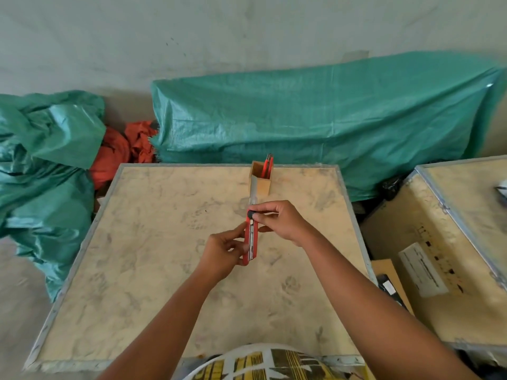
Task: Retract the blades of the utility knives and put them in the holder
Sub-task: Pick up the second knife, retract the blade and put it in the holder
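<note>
Both hands hold a red utility knife (pixel 252 244) above the middle of the crate top (pixel 153 242). Its silver blade (pixel 253 194) sticks out forward, toward the holder. My left hand (pixel 223 255) grips the lower part of the handle. My right hand (pixel 279 219) pinches the black slider knob near the handle's front end. The wooden holder (pixel 264 185) stands at the far edge of the crate, and another red knife (pixel 267 167) stands upright inside it.
Green tarps (pixel 315 116) cover bulky things behind and to the left of the crate. Orange cloth (pixel 120 152) lies between them. A second wooden crate (pixel 452 256) stands close on the right, with a gap between.
</note>
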The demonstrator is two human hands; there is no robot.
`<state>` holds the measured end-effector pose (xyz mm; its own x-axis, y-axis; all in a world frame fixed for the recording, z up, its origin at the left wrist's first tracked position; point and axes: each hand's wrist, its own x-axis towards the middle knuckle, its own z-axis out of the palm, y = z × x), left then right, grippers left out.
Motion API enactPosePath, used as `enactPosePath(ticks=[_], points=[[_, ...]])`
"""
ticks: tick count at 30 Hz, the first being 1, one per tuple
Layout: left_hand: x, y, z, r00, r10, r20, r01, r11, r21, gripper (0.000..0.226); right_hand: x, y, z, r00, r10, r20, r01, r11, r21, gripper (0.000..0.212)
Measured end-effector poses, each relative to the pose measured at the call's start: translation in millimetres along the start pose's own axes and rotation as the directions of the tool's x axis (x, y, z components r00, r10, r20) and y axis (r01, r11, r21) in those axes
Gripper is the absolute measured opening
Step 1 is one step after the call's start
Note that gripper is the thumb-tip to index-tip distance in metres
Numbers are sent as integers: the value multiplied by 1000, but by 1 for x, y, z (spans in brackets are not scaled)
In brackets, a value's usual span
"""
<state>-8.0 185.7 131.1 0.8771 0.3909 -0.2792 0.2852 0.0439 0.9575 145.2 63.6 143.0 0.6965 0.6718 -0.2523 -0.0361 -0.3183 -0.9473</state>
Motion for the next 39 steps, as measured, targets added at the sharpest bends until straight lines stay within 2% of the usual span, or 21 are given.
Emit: enactPosePath(ticks=[4,11,25,31,35,39], points=[[9,4,-2,999,25,-31,-25,1000,-12,50,-3,-1,0,998,-11,60,14,998,-60,27],[15,1,-3,998,16,-64,-20,998,-67,51,-10,1,2,997,-33,76,49,974,-221,27],[10,11,-5,998,-1,-69,-15,973,-229,49,-16,0,-2,992,-69,105,95,959,-267,24],[10,18,-6,999,-31,-30,22,962,-271,48,-21,-5,-1,985,-105,141,141,948,-284,33],[10,22,-4,999,-24,-22,18,964,-266,48,-22,-2,3,990,-125,62,138,944,-298,21],[10,25,-3,999,-13,-30,4,963,-269,48,-22,-1,5,986,-163,32,166,948,-272,24]])
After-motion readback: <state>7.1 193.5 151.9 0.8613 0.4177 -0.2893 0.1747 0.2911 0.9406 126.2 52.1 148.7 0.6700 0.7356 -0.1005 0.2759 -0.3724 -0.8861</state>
